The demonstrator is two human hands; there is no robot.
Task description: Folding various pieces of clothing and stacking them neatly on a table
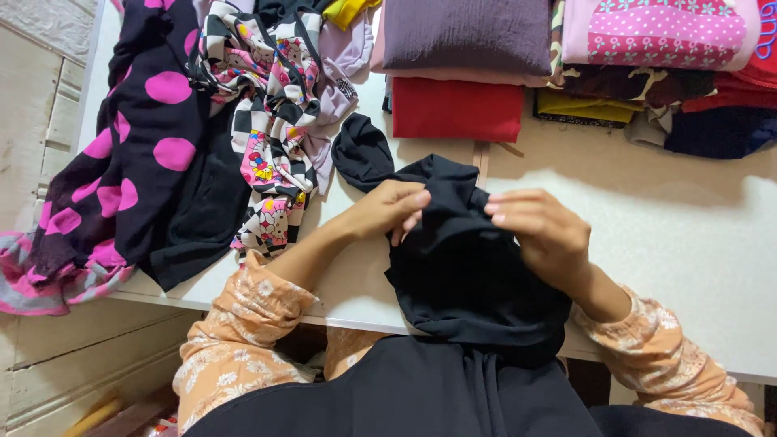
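A: Head view, item one: black garment (469, 275), soft knit, at the near edge of the white counter (688, 235), its lower part draped off the edge toward the person.

B: Hands?

A: Left hand (388, 212) with fingers closed on the upper left fold; right hand (546, 235) with fingers pinched shut on the upper right. Both grip the same bunched top edge, close together.

B: Surroundings?

A: Far left: black cloth with pink dots (121, 162), then checkered printed cloth (271, 121). Far side: folded purple piece (465, 32) over a red one (457, 109); far right, pink dotted stack (664, 32).

B: Step in hand?

A: By my reading, gathering or straightening the top edge before folding. A next move would call for spreading the hands apart to draw the fabric flat on bare counter.
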